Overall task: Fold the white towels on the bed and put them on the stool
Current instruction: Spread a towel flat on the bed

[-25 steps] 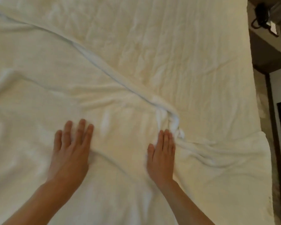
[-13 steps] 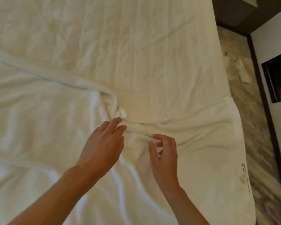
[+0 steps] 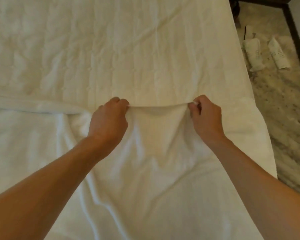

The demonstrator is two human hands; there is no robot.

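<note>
Both hands now pinch the far edge of the white towel (image 3: 156,153): the left hand (image 3: 109,120) and the right hand (image 3: 205,116) are each closed on the hem, which is drawn taut between them. A moment ago they lay flat and then loosely curled over a bunched ridge; the change suggests smoothing has given way to taking hold for a fold. The towel lies spread on the bed (image 3: 111,49), its right side near the mattress edge, a rumpled band trailing off to the left. Beyond the hem the bed is bare, giving room to carry the edge forward or back. Two pale items (image 3: 253,54) on the floor (image 3: 287,104) may be slippers, though they are blurred. No stool is in view.
</note>
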